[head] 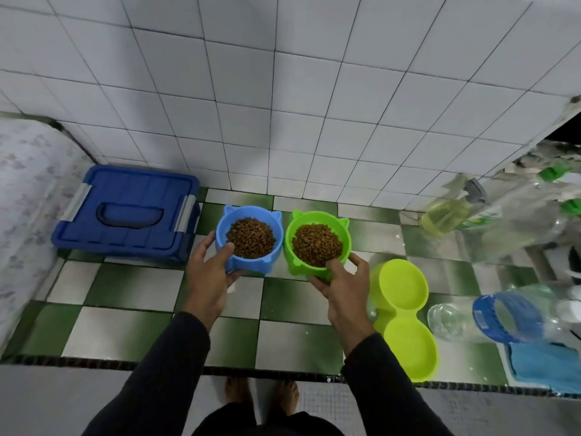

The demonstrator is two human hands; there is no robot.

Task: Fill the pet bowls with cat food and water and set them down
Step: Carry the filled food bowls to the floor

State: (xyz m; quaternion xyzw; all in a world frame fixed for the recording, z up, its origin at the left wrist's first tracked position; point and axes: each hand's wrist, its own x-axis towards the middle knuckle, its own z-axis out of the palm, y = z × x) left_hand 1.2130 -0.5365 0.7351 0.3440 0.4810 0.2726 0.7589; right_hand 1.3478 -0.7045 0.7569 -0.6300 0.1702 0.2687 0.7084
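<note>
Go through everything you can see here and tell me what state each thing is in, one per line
Blue bowl: filled with cat food, held by the left hand.
Green bowl: filled with cat food, held by the right hand.
Double bowl: both cups empty, on the counter.
Blue box: lid on.
Clear bottle: lying on its side.
Spray bottle: holds yellowish liquid.

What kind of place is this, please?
Probably a home kitchen or utility corner: a white tiled wall, a green-and-white checkered tiled counter, and plastic bottles beside pet bowls filled with kibble.
</note>
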